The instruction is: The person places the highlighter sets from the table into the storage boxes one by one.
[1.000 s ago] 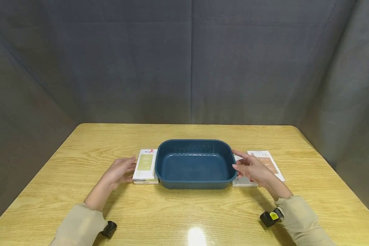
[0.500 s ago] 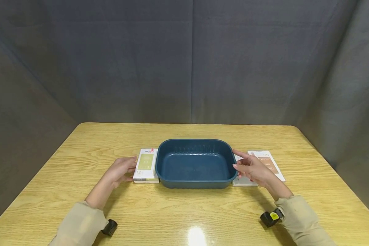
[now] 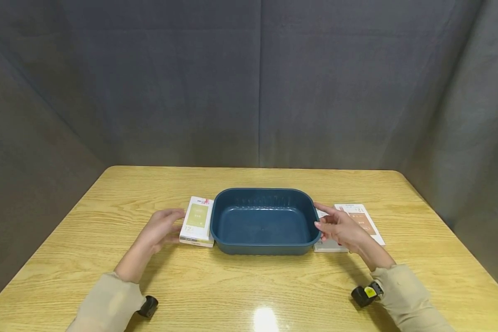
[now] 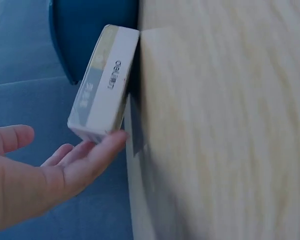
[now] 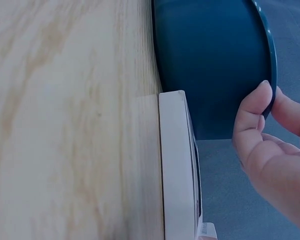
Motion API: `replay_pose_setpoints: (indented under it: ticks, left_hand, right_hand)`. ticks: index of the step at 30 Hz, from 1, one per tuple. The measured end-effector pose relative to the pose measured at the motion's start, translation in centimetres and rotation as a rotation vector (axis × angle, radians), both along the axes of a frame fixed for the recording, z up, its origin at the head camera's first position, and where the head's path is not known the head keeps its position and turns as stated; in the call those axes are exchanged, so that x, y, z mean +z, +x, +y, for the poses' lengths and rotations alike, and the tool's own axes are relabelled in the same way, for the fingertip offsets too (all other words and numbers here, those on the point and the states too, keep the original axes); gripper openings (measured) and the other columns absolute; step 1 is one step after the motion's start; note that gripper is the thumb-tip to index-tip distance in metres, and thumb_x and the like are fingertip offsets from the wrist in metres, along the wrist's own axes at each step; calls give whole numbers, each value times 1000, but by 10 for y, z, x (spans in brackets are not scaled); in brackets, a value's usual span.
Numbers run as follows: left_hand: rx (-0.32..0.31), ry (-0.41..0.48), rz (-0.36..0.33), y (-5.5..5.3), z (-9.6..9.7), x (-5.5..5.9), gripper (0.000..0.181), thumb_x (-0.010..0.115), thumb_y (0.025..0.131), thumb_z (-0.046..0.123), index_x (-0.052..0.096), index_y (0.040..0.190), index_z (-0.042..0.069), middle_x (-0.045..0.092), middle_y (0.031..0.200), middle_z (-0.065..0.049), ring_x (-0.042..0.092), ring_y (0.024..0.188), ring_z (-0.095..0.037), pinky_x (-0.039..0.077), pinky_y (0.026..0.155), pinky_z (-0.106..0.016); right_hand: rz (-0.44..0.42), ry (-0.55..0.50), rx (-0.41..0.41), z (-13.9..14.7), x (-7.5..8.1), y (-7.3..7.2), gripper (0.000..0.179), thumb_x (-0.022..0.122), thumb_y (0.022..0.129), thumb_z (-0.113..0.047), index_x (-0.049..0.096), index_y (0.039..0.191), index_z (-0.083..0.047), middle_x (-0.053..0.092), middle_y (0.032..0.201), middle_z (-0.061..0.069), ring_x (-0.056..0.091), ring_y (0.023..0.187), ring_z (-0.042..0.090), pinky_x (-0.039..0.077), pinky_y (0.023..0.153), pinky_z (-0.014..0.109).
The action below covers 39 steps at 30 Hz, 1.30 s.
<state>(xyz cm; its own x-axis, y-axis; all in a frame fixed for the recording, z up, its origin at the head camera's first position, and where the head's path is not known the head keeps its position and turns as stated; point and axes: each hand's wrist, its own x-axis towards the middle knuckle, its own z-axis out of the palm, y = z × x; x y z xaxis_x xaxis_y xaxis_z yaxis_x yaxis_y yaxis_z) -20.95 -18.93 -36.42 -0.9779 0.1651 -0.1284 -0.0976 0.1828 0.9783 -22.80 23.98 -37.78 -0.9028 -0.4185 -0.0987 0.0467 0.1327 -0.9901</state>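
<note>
A dark blue rectangular plastic basin stands mid-table. My right hand pinches its right rim between thumb and fingers, as the right wrist view shows. Against the basin's left side leans a white box with a green label, tilted with its left side raised. The fingertips of my left hand touch the underside of that raised side, fingers nearly straight and thumb held apart from the box. In the left wrist view, the end face of this box carries "deli" lettering.
Beneath my right hand, close to the basin, lies a flat white box. Beyond it is another white box with an orange-brown label. The wooden table ends at a grey curtain behind and on both sides.
The green-labelled box has gone from lying level to tilted, its left side lifted by my left fingers. My right hand and the basin stay in place.
</note>
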Motion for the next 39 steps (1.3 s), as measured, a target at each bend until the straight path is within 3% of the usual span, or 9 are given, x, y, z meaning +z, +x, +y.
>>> replay_pose_setpoints:
  ticks: [4,10,16,19,25,33,39]
  left_hand:
    - [27,-13,6,1,-1,4,51,36,96,19,25,130,-18,33,127,-33,47,102,-40,49,73,-38]
    - [-4,-46,52,1,0,4,49,36,96,16,28,123,-25,37,121,-36,46,103,-40,48,75,-36]
    - [-7,-54,67,0,0,0,42,36,96,14,41,114,-24,50,106,-28,54,89,-24,48,72,-29]
    - [-8,-62,74,0,1,0,40,38,96,14,45,112,-23,54,102,-27,56,86,-22,48,72,-30]
    - [-44,-132,77,2,0,2,42,40,95,16,43,119,-19,55,106,-26,58,83,-23,48,71,-35]
    - [-121,-186,41,2,-3,6,47,45,92,11,33,129,-16,63,82,-12,55,57,-14,47,53,-26]
    - [-111,-218,24,1,-1,6,48,51,89,7,34,129,-15,60,83,-13,57,57,-15,50,56,-28]
  right_hand:
    - [2,5,0,0,0,0,66,54,89,-6,15,142,0,47,80,7,55,56,12,45,53,23]
    - [-9,-2,1,0,0,1,66,54,89,-7,15,142,0,47,81,8,55,57,12,45,53,23]
    - [-18,-28,6,0,0,1,66,54,89,-5,14,142,1,46,80,7,54,56,12,46,55,23]
    - [-13,-24,6,0,0,1,66,54,89,-5,14,142,1,46,80,6,55,56,12,46,55,23]
    - [-22,-46,10,0,1,1,66,53,89,-4,13,142,2,46,79,6,54,56,12,47,56,23]
    - [-26,-73,18,0,0,1,66,52,90,-2,12,141,3,46,80,6,54,56,12,47,57,23]
    - [-33,-77,24,0,0,1,67,52,89,-3,11,141,3,47,81,7,54,56,11,47,57,22]
